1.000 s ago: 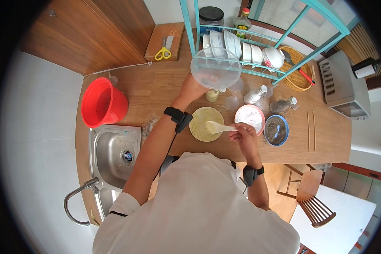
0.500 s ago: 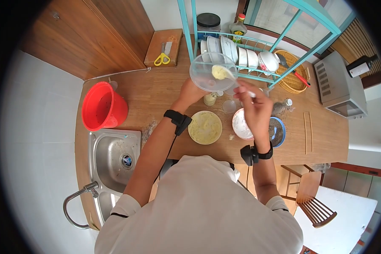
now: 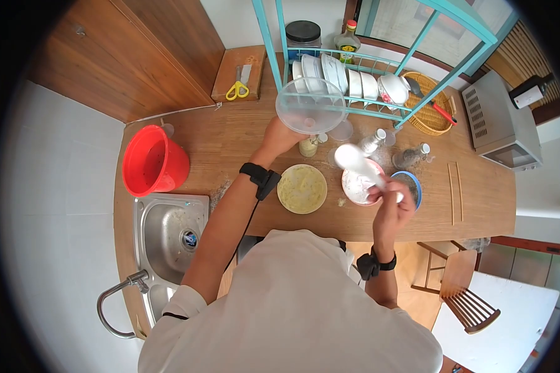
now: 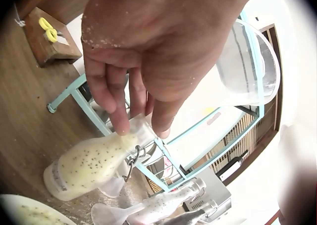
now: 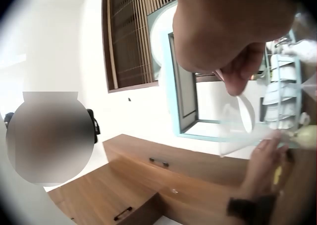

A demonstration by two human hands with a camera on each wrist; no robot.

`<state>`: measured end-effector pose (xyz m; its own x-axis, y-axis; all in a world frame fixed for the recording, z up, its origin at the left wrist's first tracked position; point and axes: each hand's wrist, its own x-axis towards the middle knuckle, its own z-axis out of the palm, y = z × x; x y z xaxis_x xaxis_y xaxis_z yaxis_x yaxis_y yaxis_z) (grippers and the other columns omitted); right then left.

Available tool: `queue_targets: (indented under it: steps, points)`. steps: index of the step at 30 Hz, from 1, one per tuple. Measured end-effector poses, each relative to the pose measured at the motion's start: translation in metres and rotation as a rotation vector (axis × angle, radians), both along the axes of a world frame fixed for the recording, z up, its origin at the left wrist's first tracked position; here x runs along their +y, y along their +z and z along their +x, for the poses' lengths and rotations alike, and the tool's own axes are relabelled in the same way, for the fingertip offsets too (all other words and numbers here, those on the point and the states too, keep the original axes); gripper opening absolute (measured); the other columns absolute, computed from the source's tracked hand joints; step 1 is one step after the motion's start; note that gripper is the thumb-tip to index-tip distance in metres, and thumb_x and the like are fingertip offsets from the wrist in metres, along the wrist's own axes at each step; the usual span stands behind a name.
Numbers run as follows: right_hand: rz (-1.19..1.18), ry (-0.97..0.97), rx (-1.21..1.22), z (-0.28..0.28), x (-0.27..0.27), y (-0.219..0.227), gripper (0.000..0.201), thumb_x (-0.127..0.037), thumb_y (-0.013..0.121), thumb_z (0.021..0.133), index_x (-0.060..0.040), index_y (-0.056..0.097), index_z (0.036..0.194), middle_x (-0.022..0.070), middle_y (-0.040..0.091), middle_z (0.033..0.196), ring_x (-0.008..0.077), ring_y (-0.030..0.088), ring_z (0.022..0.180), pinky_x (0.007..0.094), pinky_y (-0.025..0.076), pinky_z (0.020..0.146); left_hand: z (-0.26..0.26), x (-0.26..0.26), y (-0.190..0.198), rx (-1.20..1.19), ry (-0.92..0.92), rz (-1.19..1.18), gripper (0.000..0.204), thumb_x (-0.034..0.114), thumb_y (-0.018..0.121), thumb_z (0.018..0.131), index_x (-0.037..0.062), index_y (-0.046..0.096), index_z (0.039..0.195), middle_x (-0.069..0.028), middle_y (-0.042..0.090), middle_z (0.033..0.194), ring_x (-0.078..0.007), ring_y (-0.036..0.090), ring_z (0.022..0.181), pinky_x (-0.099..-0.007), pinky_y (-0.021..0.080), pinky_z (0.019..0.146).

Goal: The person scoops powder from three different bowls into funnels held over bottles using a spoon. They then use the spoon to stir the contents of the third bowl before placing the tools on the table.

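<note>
My left hand (image 3: 281, 135) grips the neck of a swing-top glass bottle (image 4: 89, 165) of pale yellow powder with dark specks. A wide clear plastic funnel (image 3: 310, 112) stands above that hand; its spout is hidden by the hand. My right hand (image 3: 394, 205) holds a white plastic spoon (image 3: 361, 166) by its handle, blurred, its bowl end pointing up and left. The spoon overlaps a pink-rimmed bowl (image 3: 350, 191) of white powder in the head view. A shallow bowl of yellow powder (image 3: 302, 188) sits in front of me, left of the pink-rimmed bowl.
A blue-rimmed bowl (image 3: 419, 189) lies partly behind the right hand. Bottles of white powder (image 3: 372, 142) and dark powder (image 3: 410, 156) stand behind the bowls. A turquoise dish rack (image 3: 379, 110) is at the back, a red bucket (image 3: 174, 165) and sink (image 3: 162, 233) left, chopsticks (image 3: 451, 196) right.
The spoon carried yellow powder from the shallow bowl up over the funnel, then came back right and down, its bowl now looking white. The left hand and funnel have stayed nearly in place.
</note>
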<state>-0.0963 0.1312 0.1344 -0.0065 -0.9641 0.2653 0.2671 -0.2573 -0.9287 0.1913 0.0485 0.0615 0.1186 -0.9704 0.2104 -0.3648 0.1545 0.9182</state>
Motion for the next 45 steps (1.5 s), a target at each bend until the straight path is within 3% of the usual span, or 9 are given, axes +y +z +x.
queue_targets:
  steps: [2, 4, 8, 12, 17, 28, 33, 37, 45]
  points:
    - [0.096, 0.009, 0.029, -0.001, 0.007, -0.026, 0.017, -0.004, 0.053, 0.097, 0.0015, 0.065, 0.108, 0.0144, 0.07, 0.091, 0.0147, 0.064, 0.068, 0.027, 0.052, 0.062, -0.001, 0.0, 0.003, 0.013, -0.011, 0.011, 0.039, 0.023, 0.084, 0.071, 0.0068, 0.071, 0.104, -0.009, 0.072, 0.097, -0.0216, 0.068, 0.089, -0.0332, 0.051, 0.079]
    - [0.259, 0.265, 0.283, -0.003, 0.01, -0.07, 0.018, -0.005, 0.056, 0.097, 0.0014, 0.066, 0.11, 0.0117, 0.07, 0.095, 0.0148, 0.064, 0.071, 0.027, 0.053, 0.064, -0.001, 0.0, 0.011, -0.037, -0.015, 0.054, 0.041, 0.023, 0.085, 0.07, 0.0066, 0.07, 0.105, -0.0091, 0.072, 0.097, -0.0214, 0.068, 0.09, -0.0329, 0.051, 0.079]
    - [0.193, 0.368, 0.582, 0.012, 0.012, -0.101, 0.02, -0.006, 0.057, 0.096, -0.0001, 0.067, 0.113, 0.0103, 0.07, 0.096, 0.0153, 0.066, 0.074, 0.0272, 0.053, 0.066, 0.002, -0.005, 0.004, -0.099, -0.024, 0.035, 0.041, 0.022, 0.085, 0.069, 0.0061, 0.071, 0.104, -0.009, 0.073, 0.098, -0.021, 0.068, 0.09, -0.0324, 0.052, 0.079]
    - [0.045, 0.378, 0.674, 0.028, -0.001, -0.128, 0.023, -0.007, 0.058, 0.096, -0.0018, 0.067, 0.117, 0.0109, 0.071, 0.096, 0.0145, 0.066, 0.079, 0.0278, 0.054, 0.068, 0.003, -0.002, 0.001, -0.066, -0.01, 0.067, 0.039, 0.022, 0.086, 0.069, 0.0058, 0.071, 0.102, -0.009, 0.073, 0.098, -0.0212, 0.068, 0.091, -0.0325, 0.051, 0.079]
    - [0.057, 0.364, 0.597, 0.044, -0.004, -0.135, 0.022, -0.01, 0.062, 0.092, -0.0049, 0.07, 0.112, 0.0173, 0.068, 0.083, 0.0187, 0.065, 0.07, 0.029, 0.051, 0.063, -0.001, 0.003, 0.002, -0.041, 0.01, 0.008, 0.035, 0.022, 0.085, 0.07, 0.0067, 0.072, 0.099, -0.009, 0.073, 0.099, -0.0218, 0.068, 0.091, -0.0328, 0.051, 0.08]
    - [0.378, 0.663, 0.403, 0.032, 0.008, -0.143, 0.024, -0.014, 0.061, 0.094, -0.0005, 0.068, 0.113, 0.0057, 0.071, 0.083, 0.012, 0.065, 0.072, 0.0267, 0.051, 0.064, -0.002, 0.004, 0.0, -0.074, 0.025, -0.009, 0.034, 0.024, 0.084, 0.072, 0.0093, 0.073, 0.101, -0.0091, 0.073, 0.098, -0.0226, 0.068, 0.09, -0.0337, 0.051, 0.079]
    - [0.271, 0.579, 0.428, 0.04, 0.007, -0.137, 0.025, -0.014, 0.059, 0.095, 0.0005, 0.068, 0.114, 0.0074, 0.071, 0.084, 0.0116, 0.066, 0.071, 0.0256, 0.051, 0.065, -0.001, 0.004, -0.002, -0.067, 0.027, 0.011, 0.033, 0.025, 0.083, 0.073, 0.009, 0.073, 0.1, -0.0093, 0.073, 0.097, -0.022, 0.068, 0.09, -0.0338, 0.051, 0.078]
    - [0.269, 0.699, 0.419, 0.039, 0.005, -0.144, 0.025, -0.014, 0.057, 0.097, 0.0019, 0.068, 0.112, 0.0087, 0.071, 0.086, 0.0111, 0.066, 0.072, 0.0245, 0.052, 0.066, -0.003, 0.004, 0.0, -0.061, 0.038, -0.053, 0.032, 0.026, 0.082, 0.074, 0.0086, 0.073, 0.099, -0.0095, 0.073, 0.096, -0.0216, 0.068, 0.089, -0.0334, 0.051, 0.078]
    - [0.751, 0.643, 0.188, 0.03, 0.015, -0.145, 0.025, -0.013, 0.054, 0.098, 0.0047, 0.065, 0.111, 0.0116, 0.071, 0.086, 0.0137, 0.067, 0.073, 0.0254, 0.055, 0.066, -0.004, 0.005, 0.0, -0.031, 0.032, -0.029, 0.033, 0.028, 0.081, 0.076, 0.0084, 0.073, 0.101, -0.0099, 0.073, 0.097, -0.0219, 0.068, 0.089, -0.0337, 0.051, 0.078]
